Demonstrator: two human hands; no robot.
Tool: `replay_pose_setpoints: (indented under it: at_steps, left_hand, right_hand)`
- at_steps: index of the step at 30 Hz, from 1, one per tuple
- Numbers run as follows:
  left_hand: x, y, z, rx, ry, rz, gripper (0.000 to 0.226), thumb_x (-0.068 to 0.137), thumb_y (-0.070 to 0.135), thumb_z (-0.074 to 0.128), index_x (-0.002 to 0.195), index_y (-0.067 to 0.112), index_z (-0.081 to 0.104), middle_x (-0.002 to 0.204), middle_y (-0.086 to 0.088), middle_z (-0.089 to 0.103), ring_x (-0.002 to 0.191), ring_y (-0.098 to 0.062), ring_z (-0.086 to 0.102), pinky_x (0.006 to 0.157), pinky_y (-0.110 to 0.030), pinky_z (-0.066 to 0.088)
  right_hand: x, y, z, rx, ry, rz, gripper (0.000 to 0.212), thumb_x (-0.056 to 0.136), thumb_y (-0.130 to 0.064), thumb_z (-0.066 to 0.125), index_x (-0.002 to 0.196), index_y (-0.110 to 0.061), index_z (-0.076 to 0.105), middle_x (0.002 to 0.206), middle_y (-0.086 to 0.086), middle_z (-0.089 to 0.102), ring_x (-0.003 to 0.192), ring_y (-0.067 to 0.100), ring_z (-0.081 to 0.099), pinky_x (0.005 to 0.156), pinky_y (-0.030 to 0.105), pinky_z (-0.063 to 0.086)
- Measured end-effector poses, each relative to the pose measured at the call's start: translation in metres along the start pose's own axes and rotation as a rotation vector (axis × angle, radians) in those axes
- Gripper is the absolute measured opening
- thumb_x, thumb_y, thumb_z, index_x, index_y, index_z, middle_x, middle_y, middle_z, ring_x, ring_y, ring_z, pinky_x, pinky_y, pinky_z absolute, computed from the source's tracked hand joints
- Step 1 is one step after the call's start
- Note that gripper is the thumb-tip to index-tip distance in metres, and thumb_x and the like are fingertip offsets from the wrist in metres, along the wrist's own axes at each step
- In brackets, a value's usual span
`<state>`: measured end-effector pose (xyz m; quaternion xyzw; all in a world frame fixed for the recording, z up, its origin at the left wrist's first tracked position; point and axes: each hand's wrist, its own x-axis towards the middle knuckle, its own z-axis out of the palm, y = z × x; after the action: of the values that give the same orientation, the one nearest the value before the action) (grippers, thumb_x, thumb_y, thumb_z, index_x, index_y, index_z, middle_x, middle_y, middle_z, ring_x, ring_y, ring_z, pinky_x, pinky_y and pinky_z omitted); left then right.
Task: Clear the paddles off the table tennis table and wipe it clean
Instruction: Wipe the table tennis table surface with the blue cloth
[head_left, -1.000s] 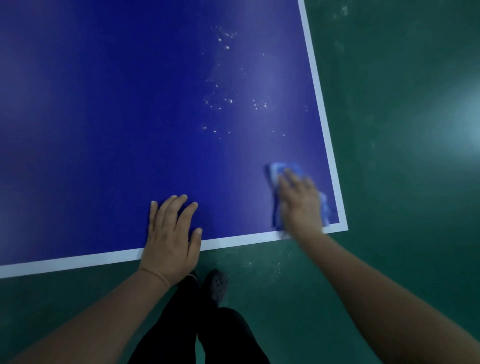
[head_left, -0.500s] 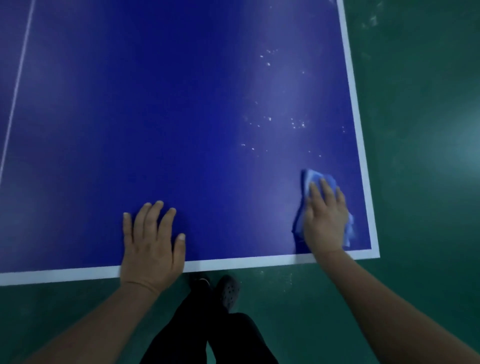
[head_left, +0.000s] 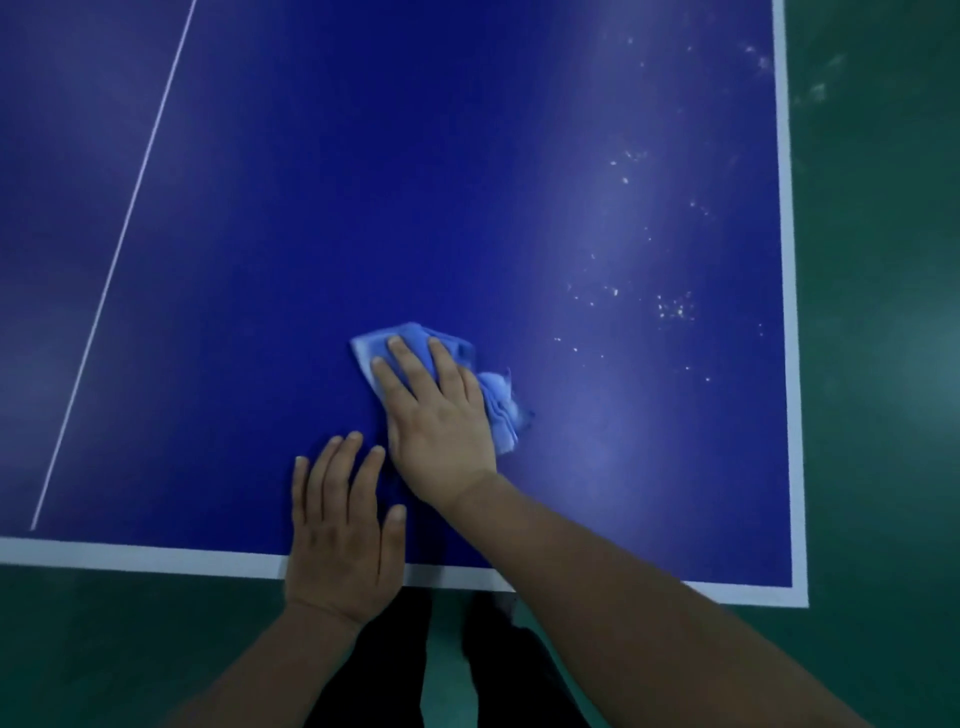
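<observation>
The blue table tennis table (head_left: 363, 182) fills most of the view, with a white border along its near and right edges. My right hand (head_left: 436, 415) presses flat on a crumpled light-blue cloth (head_left: 498, 405) near the table's near edge, fingers straight. My left hand (head_left: 343, 525) rests flat on the table just beside it, fingers spread over the near border. Pale specks (head_left: 670, 306) dot the surface to the right of the cloth. No paddle is in view.
A thin white centre line (head_left: 119, 249) runs up the table on the left. Green floor (head_left: 883, 312) lies to the right of the table and below its near edge. My dark trousers and shoes (head_left: 415, 665) show under the edge.
My right hand has slid the cloth leftward from the table's near right corner to beside my left hand. The view has shifted, showing more of the table's left side.
</observation>
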<state>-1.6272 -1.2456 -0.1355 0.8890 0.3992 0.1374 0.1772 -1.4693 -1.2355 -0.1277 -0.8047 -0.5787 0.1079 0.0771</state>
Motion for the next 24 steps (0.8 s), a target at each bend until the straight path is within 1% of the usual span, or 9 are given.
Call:
replay_pose_setpoints:
  at_steps: [5, 8, 10, 13, 15, 17, 21, 22, 24]
  left_hand:
    - [0.003, 0.001, -0.002, 0.001, -0.008, -0.045, 0.054, 0.103, 0.038, 0.027, 0.137, 0.0, 0.045, 0.145, -0.023, 0.044, 0.139, -0.039, 0.036, 0.118, -0.062, 0.016]
    - [0.003, 0.005, -0.003, 0.029, -0.017, -0.122, 0.055, 0.102, 0.039, 0.028, 0.135, 0.0, 0.049, 0.145, -0.022, 0.044, 0.139, -0.039, 0.036, 0.12, -0.06, 0.011]
    - [0.002, 0.008, -0.002, 0.049, -0.006, -0.215, 0.056, 0.099, 0.037, 0.032, 0.134, -0.002, 0.051, 0.146, -0.022, 0.043, 0.139, -0.039, 0.035, 0.121, -0.059, 0.008]
    - [-0.004, 0.029, 0.004, 0.065, 0.05, -0.33, 0.056, 0.096, 0.035, 0.036, 0.133, -0.003, 0.053, 0.145, -0.022, 0.043, 0.138, -0.039, 0.035, 0.122, -0.057, 0.005]
    - [-0.013, 0.051, 0.013, 0.086, 0.09, -0.416, 0.056, 0.095, 0.034, 0.037, 0.132, -0.004, 0.054, 0.144, -0.023, 0.043, 0.137, -0.04, 0.035, 0.121, -0.057, 0.005]
    - [-0.02, 0.077, 0.023, 0.081, 0.12, -0.51, 0.056, 0.094, 0.034, 0.038, 0.131, -0.005, 0.054, 0.144, -0.024, 0.043, 0.137, -0.042, 0.035, 0.121, -0.057, 0.004]
    - [-0.016, 0.15, 0.055, 0.083, 0.151, -0.541, 0.053, 0.096, 0.034, 0.039, 0.131, -0.003, 0.054, 0.142, -0.024, 0.043, 0.137, -0.041, 0.035, 0.121, -0.055, 0.003]
    - [-0.012, 0.168, 0.063, 0.069, 0.16, -0.529, 0.052, 0.096, 0.033, 0.04, 0.13, -0.003, 0.054, 0.142, -0.024, 0.044, 0.136, -0.041, 0.035, 0.121, -0.054, 0.003]
    - [-0.008, 0.202, 0.079, 0.046, 0.159, -0.505, 0.05, 0.096, 0.032, 0.04, 0.13, -0.001, 0.054, 0.142, -0.024, 0.045, 0.136, -0.04, 0.036, 0.122, -0.054, 0.004]
  right_hand:
    - [0.037, 0.04, -0.009, -0.017, 0.028, 0.047, 0.052, 0.094, -0.027, 0.034, 0.141, -0.017, 0.052, 0.152, 0.005, 0.045, 0.14, 0.038, 0.035, 0.108, 0.05, 0.032]
    - [0.035, 0.131, -0.026, -0.12, 0.028, 0.182, 0.057, 0.089, -0.02, 0.032, 0.142, -0.011, 0.052, 0.152, 0.013, 0.045, 0.135, 0.043, 0.043, 0.114, 0.051, 0.03]
    - [0.017, 0.202, -0.048, -0.2, 0.121, 0.33, 0.056, 0.088, -0.016, 0.031, 0.138, -0.007, 0.055, 0.148, 0.017, 0.049, 0.129, 0.046, 0.048, 0.11, 0.051, 0.035]
    - [-0.001, 0.268, -0.085, -0.121, 0.092, 0.618, 0.052, 0.099, -0.019, 0.033, 0.149, -0.013, 0.043, 0.159, 0.01, 0.034, 0.141, 0.044, 0.031, 0.114, 0.053, 0.028]
    - [0.005, 0.264, -0.086, -0.071, 0.129, 0.695, 0.055, 0.098, -0.022, 0.03, 0.152, -0.016, 0.039, 0.161, 0.008, 0.03, 0.143, 0.043, 0.027, 0.114, 0.053, 0.025]
    - [0.009, 0.222, -0.074, -0.075, 0.13, 0.504, 0.065, 0.087, -0.021, 0.023, 0.147, -0.014, 0.047, 0.154, 0.012, 0.041, 0.135, 0.046, 0.038, 0.109, 0.053, 0.032]
    - [-0.036, 0.161, -0.045, -0.115, -0.078, -0.288, 0.056, 0.089, -0.026, 0.032, 0.141, -0.02, 0.053, 0.151, 0.003, 0.047, 0.137, 0.038, 0.041, 0.103, 0.05, 0.04]
    - [-0.036, 0.179, -0.051, -0.089, -0.114, -0.35, 0.055, 0.09, -0.026, 0.034, 0.142, -0.02, 0.052, 0.152, 0.003, 0.046, 0.138, 0.038, 0.039, 0.104, 0.051, 0.039]
    - [-0.027, 0.25, -0.062, -0.11, -0.098, -0.277, 0.056, 0.087, -0.023, 0.038, 0.14, -0.016, 0.054, 0.15, 0.008, 0.048, 0.135, 0.042, 0.043, 0.104, 0.052, 0.041]
